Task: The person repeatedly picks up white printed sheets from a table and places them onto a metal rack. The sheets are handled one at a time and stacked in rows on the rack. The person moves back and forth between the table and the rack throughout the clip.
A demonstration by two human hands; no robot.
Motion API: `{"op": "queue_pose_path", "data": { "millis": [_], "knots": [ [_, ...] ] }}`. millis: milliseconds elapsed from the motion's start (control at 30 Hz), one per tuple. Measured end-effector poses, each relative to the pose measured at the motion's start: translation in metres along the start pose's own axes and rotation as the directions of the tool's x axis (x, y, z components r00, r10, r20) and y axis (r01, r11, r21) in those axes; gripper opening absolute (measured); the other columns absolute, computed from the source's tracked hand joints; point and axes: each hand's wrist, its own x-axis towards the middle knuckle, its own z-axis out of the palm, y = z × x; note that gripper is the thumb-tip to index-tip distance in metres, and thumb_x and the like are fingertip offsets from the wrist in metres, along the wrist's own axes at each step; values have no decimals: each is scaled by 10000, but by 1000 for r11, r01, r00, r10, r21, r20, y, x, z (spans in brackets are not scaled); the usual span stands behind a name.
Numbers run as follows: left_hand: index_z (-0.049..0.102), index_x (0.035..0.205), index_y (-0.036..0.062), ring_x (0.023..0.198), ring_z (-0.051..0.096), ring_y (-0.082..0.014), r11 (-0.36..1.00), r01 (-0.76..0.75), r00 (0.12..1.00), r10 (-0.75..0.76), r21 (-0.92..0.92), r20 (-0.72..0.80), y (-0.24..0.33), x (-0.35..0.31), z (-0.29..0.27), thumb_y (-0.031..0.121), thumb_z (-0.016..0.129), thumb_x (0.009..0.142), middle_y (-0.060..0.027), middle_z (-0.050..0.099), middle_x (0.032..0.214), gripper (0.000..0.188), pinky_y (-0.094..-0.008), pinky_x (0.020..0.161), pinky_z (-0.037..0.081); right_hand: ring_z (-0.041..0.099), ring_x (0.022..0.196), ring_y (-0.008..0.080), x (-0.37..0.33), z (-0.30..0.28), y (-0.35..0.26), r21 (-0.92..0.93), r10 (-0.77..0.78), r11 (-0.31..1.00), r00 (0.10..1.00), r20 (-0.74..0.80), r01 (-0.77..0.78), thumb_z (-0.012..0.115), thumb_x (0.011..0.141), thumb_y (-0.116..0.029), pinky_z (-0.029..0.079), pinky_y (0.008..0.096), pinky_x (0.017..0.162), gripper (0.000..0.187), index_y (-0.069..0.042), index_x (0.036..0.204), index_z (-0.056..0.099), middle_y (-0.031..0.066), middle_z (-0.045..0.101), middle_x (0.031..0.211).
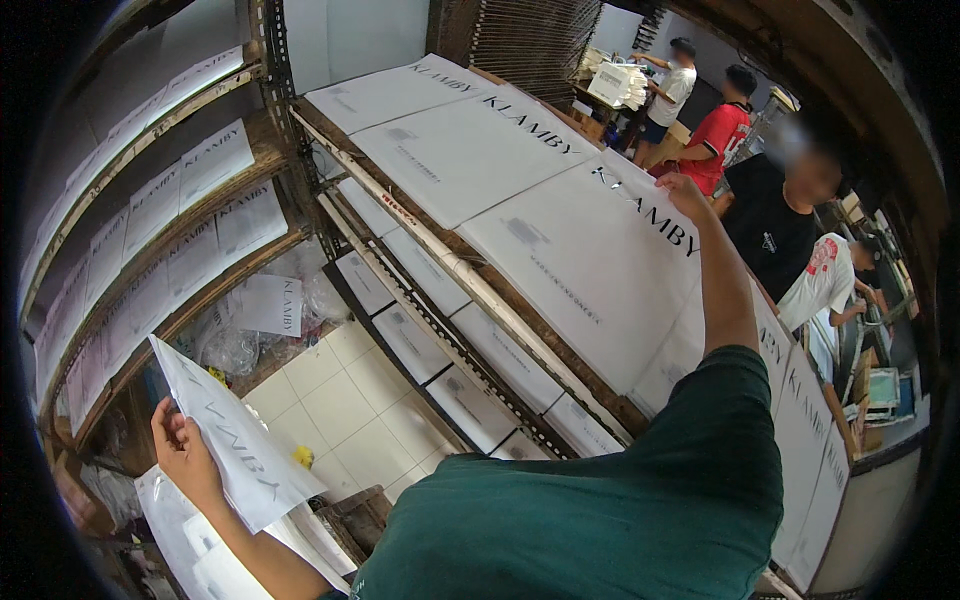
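White, black-lettered rectangular sheet [245, 450] grasped at its edge by the left fingers [178, 428], extending rightward from them; flat, white, black-lettered panel [570, 255] beneath the right fingers [676, 184], which apparently pinch its edge, contact being indistinct.

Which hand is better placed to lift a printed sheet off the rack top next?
Probably your right hand: it's at the edge of a printed sheet on the rack. Your left hand holds another sheet.
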Motion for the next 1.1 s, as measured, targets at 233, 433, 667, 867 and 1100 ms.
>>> {"op": "queue_pose_path", "data": {
  "millis": [233, 433, 667, 867, 1100],
  "knots": [
    [508, 1096, 22, 585, 381, -27, 987, 2, 998, 9, -160, 67, -9, 14, 16, -52, 497, 742, -1, 494, 770, 362, -141, 570, 335, 581, 815, 224, 9, -5, -8, -208, 91, 972, 991, -97, -109, 520, 675, -56, 447, 324, 725, 193, -56, 844, 614, 112, 611, 827],
    [489, 1059, 20, 665, 496, -41, 929, 128, 956, -23, -347, 291, -26, 33, 51, -46, 552, 746, -42, 564, 820, 326, -150, 610, 395, 575, 799, 269, 79, 6, -191, -226, -251, 935, 960, 123, 273, 510, 780, -197, 445, 357, 694, 223, -56, 934, 587, 134, 603, 856],
    [464, 878, 22, 610, 492, -55, 930, 140, 910, 15, -340, 415, -29, 25, 91, -44, 595, 710, -43, 542, 716, 223, -167, 557, 383, 564, 918, 272, 88, 94, -473, -132, -445, 852, 834, 326, 506, 568, 659, -130, 443, 371, 791, 379, -140, 1038, 578, 126, 596, 993],
    [414, 793, 39, 622, 501, -71, 809, 160, 929, 70, -566, 362, -30, -5, 100, -53, 587, 708, -47, 531, 704, 214, -184, 577, 404, 551, 945, 303, -67, 146, -589, 137, -567, 812, 712, 414, 567, 448, 786, -379, 431, 412, 805, 353, -165, 1031, 585, 120, 598, 994],
    [493, 782, 2, 608, 567, -126, 948, -3, 930, 120, -317, 347, 41, -86, 91, -25, 591, 695, -94, 571, 659, 133, -266, 552, 439, 601, 778, 291, -165, 213, -530, 390, -400, 893, 792, 461, 224, 329, 834, -511, 466, 382, 690, 496, -143, 781, 656, 57, 643, 739]
  ]
}}
